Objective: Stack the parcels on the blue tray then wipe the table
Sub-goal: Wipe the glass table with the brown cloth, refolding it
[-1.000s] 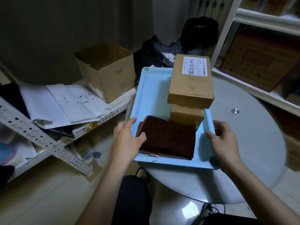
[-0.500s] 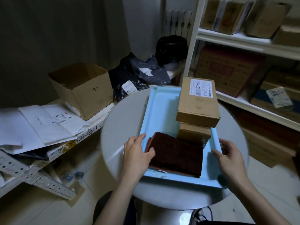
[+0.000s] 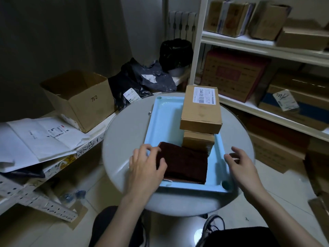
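Now, an open cardboard box (image 3: 78, 98) sits far left, clear of the round table (image 3: 124, 139). On the blue tray (image 3: 163, 125), stacked parcels (image 3: 201, 111) (two high) stand far of the brown cloth (image 3: 185, 163); left hand (image 3: 144, 168) spread on its edge, right hand (image 3: 242, 166) open beside the tray's right rim.

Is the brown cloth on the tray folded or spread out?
Folded. The brown cloth lies as a compact rectangle with layered edges at its near side, in the blue tray beside the stacked parcels.
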